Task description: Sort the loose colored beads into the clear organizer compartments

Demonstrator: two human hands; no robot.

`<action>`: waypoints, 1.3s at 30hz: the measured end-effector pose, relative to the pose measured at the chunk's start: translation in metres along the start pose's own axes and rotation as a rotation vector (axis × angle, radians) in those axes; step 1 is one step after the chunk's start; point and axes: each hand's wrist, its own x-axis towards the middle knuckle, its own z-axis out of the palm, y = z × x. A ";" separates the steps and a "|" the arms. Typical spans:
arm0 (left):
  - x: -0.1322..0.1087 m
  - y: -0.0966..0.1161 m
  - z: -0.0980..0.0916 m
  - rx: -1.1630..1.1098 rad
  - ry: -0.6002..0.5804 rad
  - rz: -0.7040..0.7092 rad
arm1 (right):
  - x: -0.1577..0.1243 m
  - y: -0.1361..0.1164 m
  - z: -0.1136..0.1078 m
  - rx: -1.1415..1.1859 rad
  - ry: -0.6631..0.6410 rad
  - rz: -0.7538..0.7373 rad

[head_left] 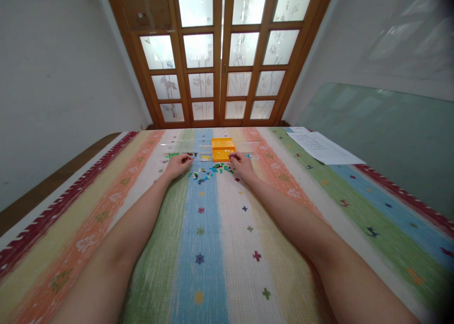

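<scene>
An orange box (223,144) lies opened on the striped tablecloth, with a few small light pieces inside. In front of it many small coloured pieces (209,171) are scattered, green, blue, red and yellow. My left hand (178,165) is left of the box beside green and dark red pieces, its fingers bent together; anything between them is too small to tell. My right hand (242,164) is at the box's front right corner, thumb and index finger pinched close together; what they hold, if anything, cannot be made out. Blue pieces (247,156) show just beyond it.
A clear, flat plastic tray or sheet (170,145) extends behind my hands, with sorted pieces on it. White papers (324,147) lie at the right back of the table. A glass panel (383,125) leans along the right wall, and wooden doors stand behind the table.
</scene>
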 end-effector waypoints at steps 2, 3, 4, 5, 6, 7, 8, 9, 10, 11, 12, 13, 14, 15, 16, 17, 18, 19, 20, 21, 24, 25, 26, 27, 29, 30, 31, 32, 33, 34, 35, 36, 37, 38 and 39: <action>-0.003 0.010 0.003 0.070 -0.135 0.064 | 0.000 0.000 0.000 -0.003 -0.003 0.006; -0.004 0.015 0.004 0.097 -0.189 0.089 | 0.000 0.000 0.001 -0.008 -0.006 0.011; -0.005 0.018 0.005 0.119 -0.230 0.111 | 0.000 -0.001 0.001 -0.014 -0.007 0.016; -0.005 0.020 0.006 0.139 -0.257 0.130 | 0.000 -0.001 0.001 -0.020 -0.009 0.019; -0.006 0.021 0.008 0.157 -0.271 0.144 | 0.000 -0.001 0.001 -0.025 -0.012 0.019; -0.006 0.022 0.009 0.173 -0.276 0.152 | 0.000 -0.002 0.001 -0.029 -0.014 0.015; -0.005 0.022 0.010 0.185 -0.277 0.154 | 0.000 -0.002 0.001 -0.031 -0.017 0.010; -0.005 0.022 0.011 0.195 -0.274 0.152 | 0.000 -0.002 0.000 -0.031 -0.019 0.005; -0.005 0.022 0.013 0.201 -0.271 0.146 | 0.000 -0.002 0.000 -0.030 -0.021 0.002; -0.005 0.023 0.013 0.204 -0.271 0.140 | 0.000 -0.002 0.000 -0.030 -0.024 0.001; -0.005 0.023 0.014 0.206 -0.273 0.134 | -0.001 -0.002 0.000 -0.029 -0.025 0.002; -0.005 0.024 0.015 0.207 -0.276 0.130 | -0.001 -0.002 0.000 -0.028 -0.027 0.002; -0.005 0.024 0.015 0.209 -0.276 0.127 | -0.001 -0.001 0.001 -0.029 -0.027 0.000; -0.005 0.026 0.016 0.210 -0.276 0.125 | -0.001 -0.001 0.001 -0.030 -0.028 -0.003; -0.006 0.027 0.016 0.213 -0.275 0.124 | -0.001 0.000 0.001 -0.032 -0.028 -0.006; -0.006 0.029 0.016 0.216 -0.273 0.121 | 0.000 0.001 0.001 -0.034 -0.029 -0.011; -0.006 0.031 0.017 0.220 -0.272 0.118 | 0.000 0.001 0.002 -0.036 -0.030 -0.015; -0.007 0.033 0.017 0.224 -0.273 0.113 | 0.000 0.002 0.002 -0.038 -0.033 -0.020; -0.008 0.036 0.017 0.229 -0.275 0.107 | 0.001 0.003 0.001 -0.042 -0.036 -0.024; -0.008 0.038 0.018 0.234 -0.279 0.102 | 0.001 0.003 0.001 -0.050 -0.041 -0.031; -0.011 0.047 0.021 0.239 -0.278 0.101 | -0.001 0.000 0.000 -0.118 -0.072 -0.094; -0.011 0.050 0.022 0.238 -0.277 0.106 | -0.003 -0.003 0.000 -0.154 -0.097 -0.143; -0.012 0.053 0.024 0.238 -0.277 0.111 | -0.006 -0.006 0.000 -0.193 -0.133 -0.205; -0.013 0.055 0.026 0.237 -0.279 0.118 | -0.009 -0.009 0.001 -0.231 -0.177 -0.276; -0.014 0.059 0.029 0.235 -0.281 0.133 | -0.015 -0.016 0.004 -0.303 -0.270 -0.411; -0.014 0.060 0.031 0.233 -0.279 0.138 | -0.017 -0.020 0.006 -0.338 -0.309 -0.465; -0.015 0.061 0.032 0.229 -0.278 0.141 | -0.020 -0.023 0.008 -0.371 -0.344 -0.509; -0.015 0.062 0.033 0.223 -0.276 0.142 | -0.022 -0.026 0.010 -0.401 -0.374 -0.546; -0.015 0.062 0.033 0.217 -0.275 0.142 | -0.024 -0.028 0.011 -0.426 -0.401 -0.579; -0.016 0.062 0.034 0.212 -0.275 0.142 | -0.025 -0.030 0.013 -0.446 -0.427 -0.608; -0.016 0.062 0.034 0.208 -0.275 0.142 | -0.025 -0.031 0.013 -0.458 -0.451 -0.633; -0.016 0.061 0.034 0.205 -0.273 0.142 | -0.026 -0.031 0.013 -0.467 -0.469 -0.652; -0.016 0.060 0.034 0.205 -0.269 0.141 | -0.026 -0.032 0.013 -0.473 -0.483 -0.665; -0.015 0.059 0.034 0.207 -0.264 0.139 | -0.026 -0.032 0.013 -0.479 -0.493 -0.672; -0.015 0.058 0.034 0.209 -0.258 0.138 | -0.026 -0.032 0.012 -0.482 -0.500 -0.676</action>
